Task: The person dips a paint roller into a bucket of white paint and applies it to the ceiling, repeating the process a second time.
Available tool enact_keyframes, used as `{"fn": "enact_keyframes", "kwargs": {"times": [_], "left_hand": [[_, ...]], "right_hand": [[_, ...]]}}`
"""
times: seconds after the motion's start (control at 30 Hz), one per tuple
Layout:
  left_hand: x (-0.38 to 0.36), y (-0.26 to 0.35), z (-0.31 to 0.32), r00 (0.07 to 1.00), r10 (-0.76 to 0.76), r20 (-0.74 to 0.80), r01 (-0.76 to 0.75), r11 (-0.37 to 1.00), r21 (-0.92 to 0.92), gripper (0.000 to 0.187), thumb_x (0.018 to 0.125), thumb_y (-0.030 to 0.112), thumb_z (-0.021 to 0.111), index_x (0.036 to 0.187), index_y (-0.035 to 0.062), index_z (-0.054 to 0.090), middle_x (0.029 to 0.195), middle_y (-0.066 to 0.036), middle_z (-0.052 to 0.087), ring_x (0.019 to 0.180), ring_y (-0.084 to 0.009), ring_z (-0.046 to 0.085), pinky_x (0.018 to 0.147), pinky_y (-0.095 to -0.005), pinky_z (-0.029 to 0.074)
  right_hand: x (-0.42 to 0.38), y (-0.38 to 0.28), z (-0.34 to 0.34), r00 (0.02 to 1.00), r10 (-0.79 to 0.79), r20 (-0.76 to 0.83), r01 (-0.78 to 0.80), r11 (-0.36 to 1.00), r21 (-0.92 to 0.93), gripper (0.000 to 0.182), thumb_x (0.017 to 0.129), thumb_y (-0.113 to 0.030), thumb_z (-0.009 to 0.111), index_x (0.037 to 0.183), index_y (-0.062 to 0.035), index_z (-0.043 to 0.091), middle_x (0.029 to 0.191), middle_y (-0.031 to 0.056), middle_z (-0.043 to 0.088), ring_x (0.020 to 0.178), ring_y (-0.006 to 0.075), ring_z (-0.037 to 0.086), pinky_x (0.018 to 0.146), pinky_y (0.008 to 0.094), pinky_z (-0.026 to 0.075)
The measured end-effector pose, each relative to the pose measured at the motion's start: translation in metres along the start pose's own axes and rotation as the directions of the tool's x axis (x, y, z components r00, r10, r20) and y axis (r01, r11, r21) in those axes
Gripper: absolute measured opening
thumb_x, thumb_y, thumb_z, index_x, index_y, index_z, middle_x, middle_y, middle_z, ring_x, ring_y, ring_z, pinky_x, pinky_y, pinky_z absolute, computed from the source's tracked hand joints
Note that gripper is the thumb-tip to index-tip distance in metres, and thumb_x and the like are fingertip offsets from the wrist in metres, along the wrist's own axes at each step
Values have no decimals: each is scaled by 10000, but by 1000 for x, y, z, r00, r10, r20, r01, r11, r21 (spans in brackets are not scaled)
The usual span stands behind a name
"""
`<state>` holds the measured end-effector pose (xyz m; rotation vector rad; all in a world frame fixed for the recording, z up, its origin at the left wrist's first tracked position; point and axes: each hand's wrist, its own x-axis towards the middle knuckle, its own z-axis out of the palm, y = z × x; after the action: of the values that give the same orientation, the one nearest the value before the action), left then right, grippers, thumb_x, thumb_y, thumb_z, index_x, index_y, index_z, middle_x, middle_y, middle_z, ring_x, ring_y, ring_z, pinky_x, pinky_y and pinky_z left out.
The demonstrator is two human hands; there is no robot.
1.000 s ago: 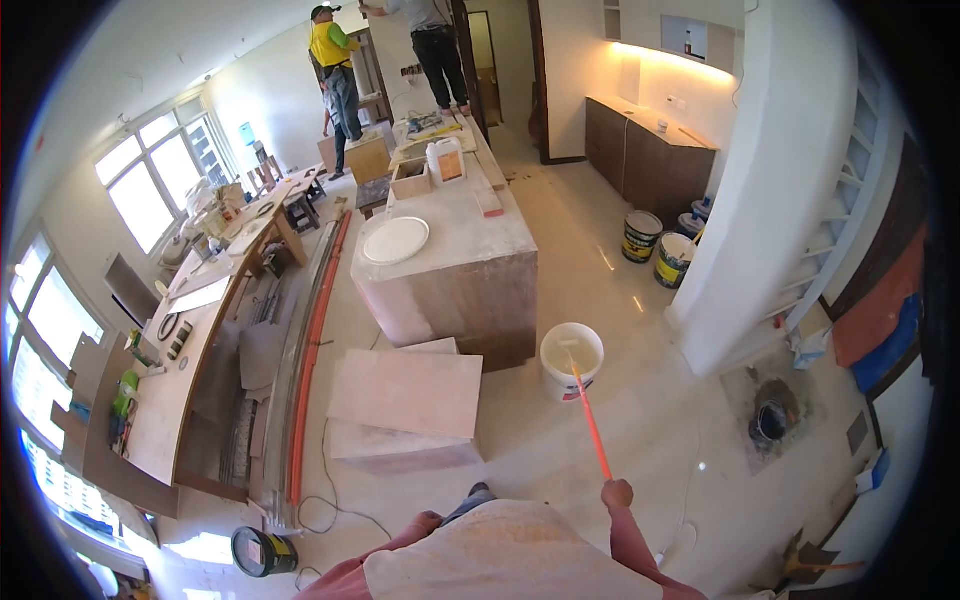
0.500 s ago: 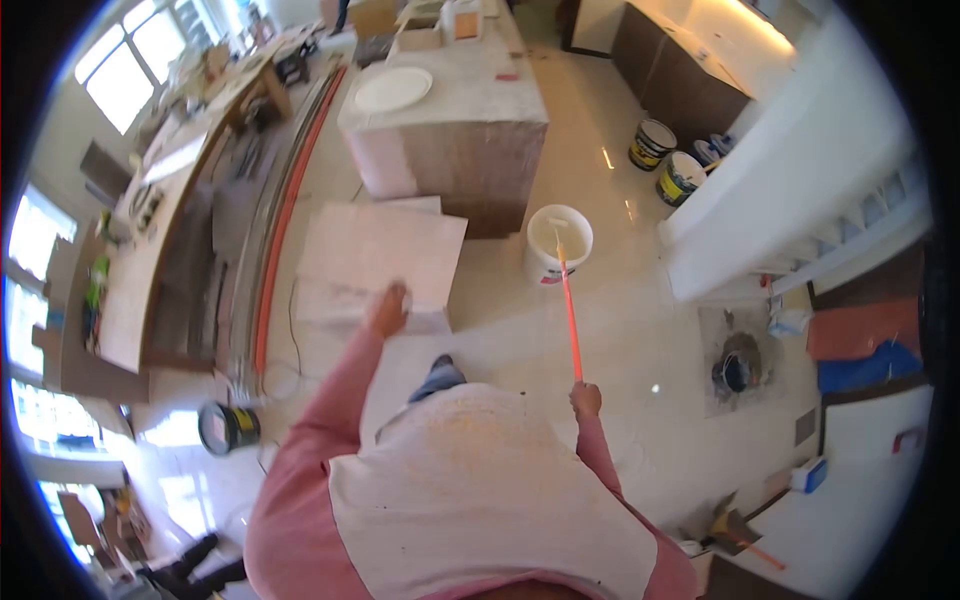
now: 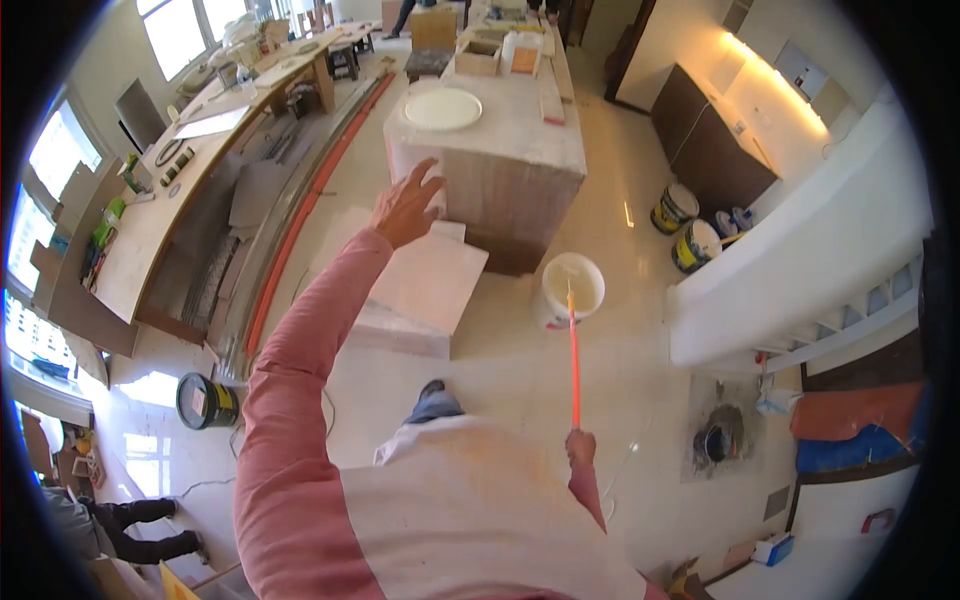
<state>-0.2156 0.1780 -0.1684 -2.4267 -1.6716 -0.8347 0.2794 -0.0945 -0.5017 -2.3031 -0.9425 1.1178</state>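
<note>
My left hand (image 3: 408, 204) is raised in front of me with its fingers apart and nothing in it. Behind it stands a large pale box-shaped block (image 3: 510, 190) with a round white disc (image 3: 442, 108) on top. Lower down, a flat pale board (image 3: 430, 280) lies near the block. My right hand (image 3: 580, 447) is wrapped round the lower end of an orange pole (image 3: 575, 370). The pole's upper end reaches into a white bucket (image 3: 572, 290) holding pale liquid; the tool head there is hard to make out.
A long workbench (image 3: 150, 240) and red pipes (image 3: 290, 225) run along the left. A dark bucket (image 3: 207, 401) stands at lower left, more buckets (image 3: 676, 208) at right. A drain hole (image 3: 718, 442) is in the right floor. Another person's legs (image 3: 150, 530) show at lower left.
My left hand has risen from over the board to in front of the block, fingers spread. My right hand still holds the pole, now slightly lower in view. The view has shifted.
</note>
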Motion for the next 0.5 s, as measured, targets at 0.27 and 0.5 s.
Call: {"fn": "enact_keyframes", "kwargs": {"times": [0.27,0.5], "left_hand": [[114,-6,-133,995,95,-42,-89,577,-812,561,812,-45,706,1334,78,541,1158,-16,666,894,-100,633,783,-251,505],[150,16,-237,884,322,-338,-409,185,-894,460,881,180,608,1323,72,537,1582,-180,305,829,-113,543,723,-223,437]], "right_hand": [[19,10,6,998,52,-31,-48,992,120,414,930,-305,544,679,14,626,539,92,601,400,189,543,386,360,404],[22,-5,3,995,96,5,-95,982,163,398,937,-278,535,676,9,622,538,89,599,399,182,539,376,353,396]]}}
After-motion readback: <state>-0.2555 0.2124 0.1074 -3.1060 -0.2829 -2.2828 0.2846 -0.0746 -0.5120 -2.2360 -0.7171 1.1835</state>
